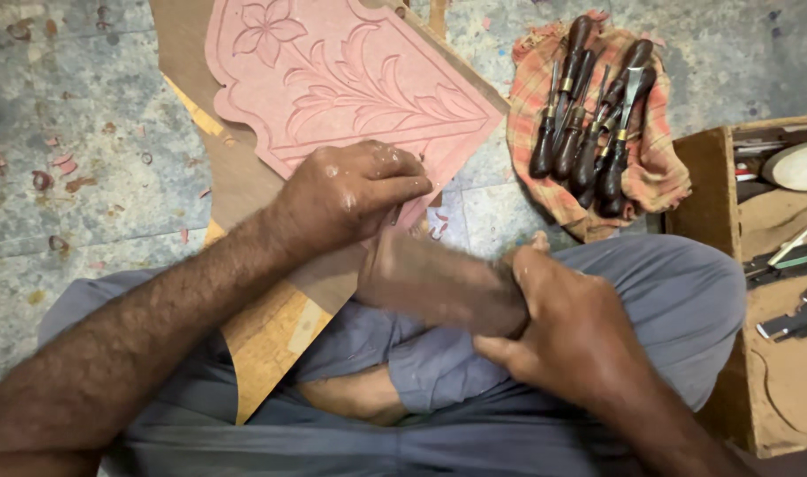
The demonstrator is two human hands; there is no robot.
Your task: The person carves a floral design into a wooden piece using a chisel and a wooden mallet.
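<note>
On the far left, pink shavings (63, 163) are lying scattered over the speckled stone floor (68, 88). Next to them a pink carved panel (350, 75), cut with a flower and leafy scrolls, is resting on a brown wooden board (271, 327) that is slanting down across the seated person's lap, over grey trousers (668, 291).

The left hand (355, 194) is sitting on the lower edge of the panel, its fingers (394, 190) curling tight together around a slim tool (394, 215); only a short dark bit of that tool is showing below the knuckles, so I cannot tell its kind. Its tip seems to be meeting the panel's lower corner, where a few fresh pink chips (439, 228) are lying.

Just right of that, the right hand (571, 327) is gripping a thick brown wooden mallet (439, 283), fingers wrapping fully around one end. The mallet is blurring with motion and is lying roughly level, just below the left hand.

Further right, a checked orange cloth (659, 168) is lying on the floor, carrying a bundle of dark-handled chisels (589, 115). At the far right edge, an open wooden box (704, 194) is holding more metal tools (792, 291).
</note>
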